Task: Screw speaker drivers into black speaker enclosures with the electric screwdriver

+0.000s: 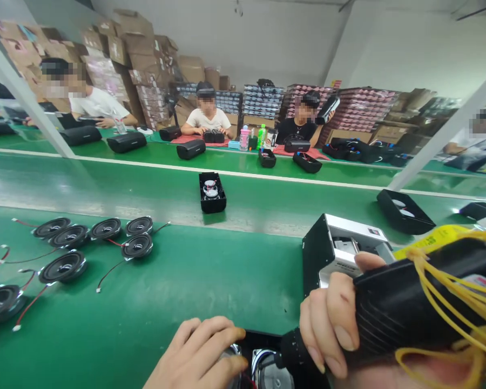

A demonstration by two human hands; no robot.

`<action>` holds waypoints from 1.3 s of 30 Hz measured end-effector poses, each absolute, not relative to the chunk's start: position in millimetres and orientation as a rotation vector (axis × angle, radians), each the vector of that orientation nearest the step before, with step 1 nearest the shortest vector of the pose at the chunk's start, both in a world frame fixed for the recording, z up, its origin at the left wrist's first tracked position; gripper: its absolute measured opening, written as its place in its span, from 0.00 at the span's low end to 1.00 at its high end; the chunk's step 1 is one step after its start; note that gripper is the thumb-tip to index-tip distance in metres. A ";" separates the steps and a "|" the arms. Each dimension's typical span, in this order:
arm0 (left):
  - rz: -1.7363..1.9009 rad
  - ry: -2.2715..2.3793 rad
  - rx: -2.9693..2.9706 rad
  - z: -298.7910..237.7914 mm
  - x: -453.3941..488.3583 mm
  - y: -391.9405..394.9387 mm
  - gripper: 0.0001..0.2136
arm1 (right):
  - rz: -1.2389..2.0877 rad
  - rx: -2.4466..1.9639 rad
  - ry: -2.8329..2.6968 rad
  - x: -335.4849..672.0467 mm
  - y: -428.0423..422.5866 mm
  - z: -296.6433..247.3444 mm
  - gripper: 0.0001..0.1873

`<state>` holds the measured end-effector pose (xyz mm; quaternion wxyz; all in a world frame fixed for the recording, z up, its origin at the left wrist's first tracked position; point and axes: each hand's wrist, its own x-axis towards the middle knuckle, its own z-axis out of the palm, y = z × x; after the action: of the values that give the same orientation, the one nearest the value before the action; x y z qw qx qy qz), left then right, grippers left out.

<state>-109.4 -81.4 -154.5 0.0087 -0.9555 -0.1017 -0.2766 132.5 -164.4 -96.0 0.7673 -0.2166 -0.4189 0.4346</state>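
My right hand [328,324] is wrapped around a black electric screwdriver [397,308] with yellow bands tied round its body. Its nose points down and left into a black speaker housing [263,339] at the bottom edge. Inside, the rim of one round speaker driver [273,374] lies right by the screwdriver's tip; I cannot make out a screw there. My left hand [202,354] rests palm down with fingers apart at the housing's left side, over another driver that it largely covers. The frame cuts off the lower part of the housing.
A white and black boxy machine [348,246] stands behind my right hand. Several loose speaker drivers [65,267] with red and black wires lie at left. One housing with drivers [213,194] sits on the green belt [146,183]. Co-workers [206,116] sit across it.
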 end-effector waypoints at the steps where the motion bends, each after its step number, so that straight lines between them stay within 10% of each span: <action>1: -0.853 -0.309 -2.890 -160.9 -109.5 -85.0 0.15 | 0.943 -0.484 -0.907 130.8 -161.0 -96.1 0.33; 39: -0.857 -0.562 -2.803 -180.6 -90.1 -120.0 0.10 | 0.919 -0.721 -0.994 111.9 -122.1 -111.9 0.35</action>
<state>-90.1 -120.0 -180.6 0.0785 -0.9363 -0.1878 -0.2862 111.9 -122.1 -111.9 0.7200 -0.3262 -0.4497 0.4159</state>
